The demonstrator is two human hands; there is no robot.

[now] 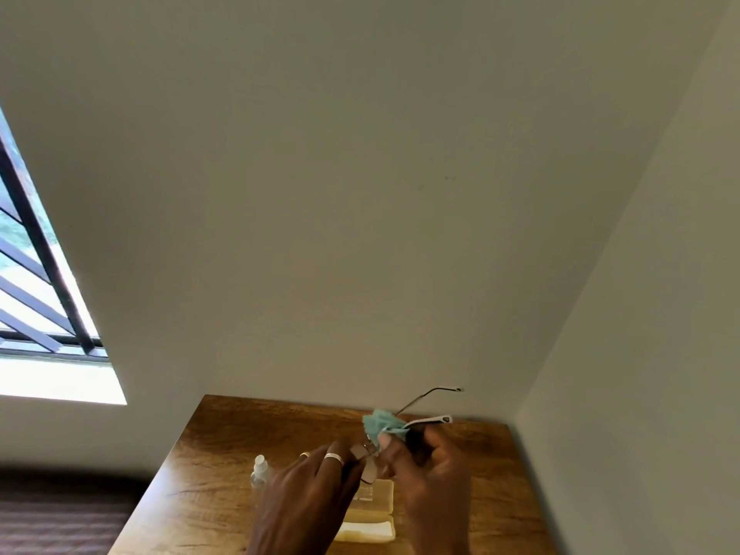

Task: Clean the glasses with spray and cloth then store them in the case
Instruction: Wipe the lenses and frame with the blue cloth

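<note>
**Both hands work the cloth over the glasses above the open case**

The left hand [312,490] comes up from the bottom edge with its back to the camera. Its fingers are curled forward, and their tips pinch the frame of the glasses [369,470] beside one lens. Two rings [334,457] show on its fingers.

The right hand [428,470] faces it from the other side, fingers bent and closed on a bunched teal cloth [380,428], which it presses against the glasses. The glasses are held in the air between the two hands, above the wooden table [224,454], with both temple arms pointing up and away toward the wall [360,194].

The second lens is covered by the cloth and the right fingers, so the exact grip there cannot be made out. Both forearms are cut off at the bottom edge.

A cream glasses case [370,528] lies open on the table under the hands, partly hidden by them. A small clear spray bottle [259,470] stands just left of the left hand. A barred window [36,298] sits at the left edge.
</note>
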